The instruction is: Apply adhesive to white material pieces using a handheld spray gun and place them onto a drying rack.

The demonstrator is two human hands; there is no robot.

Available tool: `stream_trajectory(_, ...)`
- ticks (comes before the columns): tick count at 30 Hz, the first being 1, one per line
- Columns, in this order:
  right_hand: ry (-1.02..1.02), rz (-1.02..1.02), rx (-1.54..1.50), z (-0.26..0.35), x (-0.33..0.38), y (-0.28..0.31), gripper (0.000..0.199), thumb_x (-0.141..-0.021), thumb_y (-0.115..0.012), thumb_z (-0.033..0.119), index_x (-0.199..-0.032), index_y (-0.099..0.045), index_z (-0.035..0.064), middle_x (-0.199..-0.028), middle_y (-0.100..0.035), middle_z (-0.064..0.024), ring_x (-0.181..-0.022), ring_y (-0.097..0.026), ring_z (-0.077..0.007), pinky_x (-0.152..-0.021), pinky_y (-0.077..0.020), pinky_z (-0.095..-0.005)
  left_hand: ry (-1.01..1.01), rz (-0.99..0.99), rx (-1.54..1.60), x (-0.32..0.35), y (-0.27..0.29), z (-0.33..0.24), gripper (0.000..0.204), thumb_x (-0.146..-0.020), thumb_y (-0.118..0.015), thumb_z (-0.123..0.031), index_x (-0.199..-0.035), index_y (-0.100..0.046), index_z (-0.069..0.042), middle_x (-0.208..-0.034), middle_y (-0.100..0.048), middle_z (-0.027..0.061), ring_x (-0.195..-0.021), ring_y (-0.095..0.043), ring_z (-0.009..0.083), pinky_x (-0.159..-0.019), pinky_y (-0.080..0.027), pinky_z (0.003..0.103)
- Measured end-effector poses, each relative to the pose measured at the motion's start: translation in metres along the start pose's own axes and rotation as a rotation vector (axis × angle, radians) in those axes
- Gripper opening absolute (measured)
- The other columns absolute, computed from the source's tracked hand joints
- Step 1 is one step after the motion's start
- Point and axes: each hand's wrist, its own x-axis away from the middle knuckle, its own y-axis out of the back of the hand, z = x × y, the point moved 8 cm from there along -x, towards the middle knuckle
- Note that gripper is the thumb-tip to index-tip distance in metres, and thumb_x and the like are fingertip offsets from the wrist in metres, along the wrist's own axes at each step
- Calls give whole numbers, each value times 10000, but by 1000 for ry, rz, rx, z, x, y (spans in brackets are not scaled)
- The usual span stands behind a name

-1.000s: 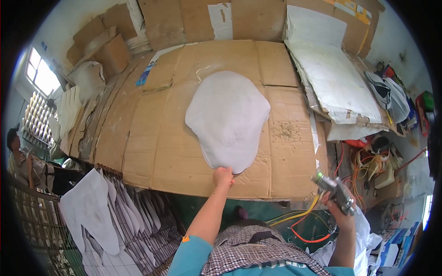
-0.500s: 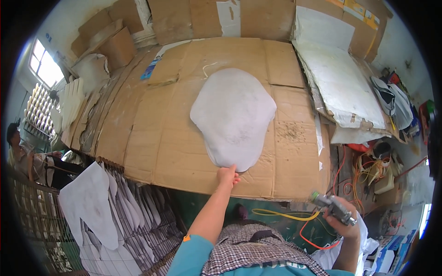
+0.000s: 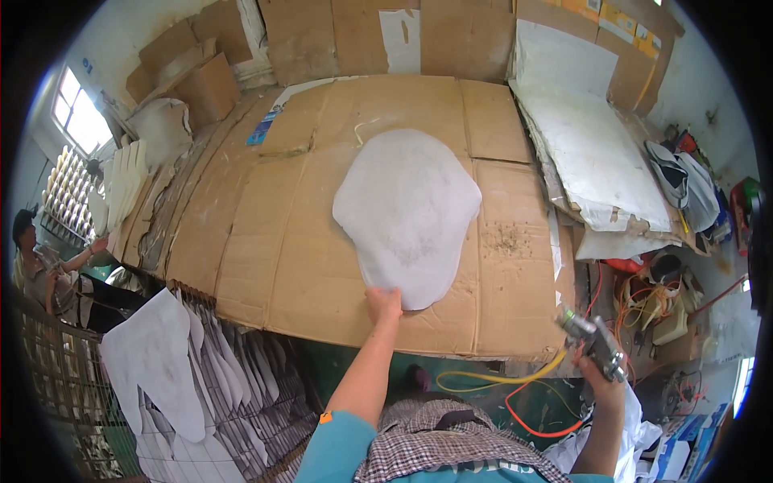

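Note:
A pale grey, shield-shaped padded panel (image 3: 411, 201) lies flat on the cardboard-covered table (image 3: 266, 266), its narrow end toward me. My left hand (image 3: 384, 304) is closed on the left corner of that near end, fingers partly hidden by the panel's edge. Off the table's front right corner, my right hand (image 3: 602, 378) is wrapped round a metal spray gun (image 3: 593, 344) with a green tip. The gun points up and to the left, clear of the panel. A yellow hose (image 3: 499, 382) and an orange one (image 3: 523, 419) run near it.
Below left, a wire rack (image 3: 266, 435) holds several similar grey pieces (image 3: 165, 362). A person (image 3: 48, 270) is at the far left. A white-covered board (image 3: 592, 169) lies at the right, above tangled hoses (image 3: 640, 298). Cardboard sheets (image 3: 298, 36) line the back.
My left hand has shifted left along the panel's near edge. The spray gun in my right hand has turned and moved slightly right. The person at far left has an arm stretched out.

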Motion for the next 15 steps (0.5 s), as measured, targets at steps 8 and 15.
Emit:
stream_trajectory(8,19,28,-195,0,-1,-22,451,-753,-633,90,-1148,-463,-45,-832,-573,-45,-729,-535,-102,-695,-442,-241,-154,13,-319,9,7,-24,248,-691,-657,-252,-736,-554,-31,-836,-598,133,-758,-593,292,-660,-462,402)
stream_trajectory(15,31,7,-250,-4,0,-20,471,-785,-637,166,-1161,-435,-34,-828,-569,-69,-783,-553,-150,-754,-443,-297,-232,-91,-126,-3,32,-6,208,-707,-655,-208,-695,-553,-27,-742,-580,113,-659,-570,267,-612,-459,379)
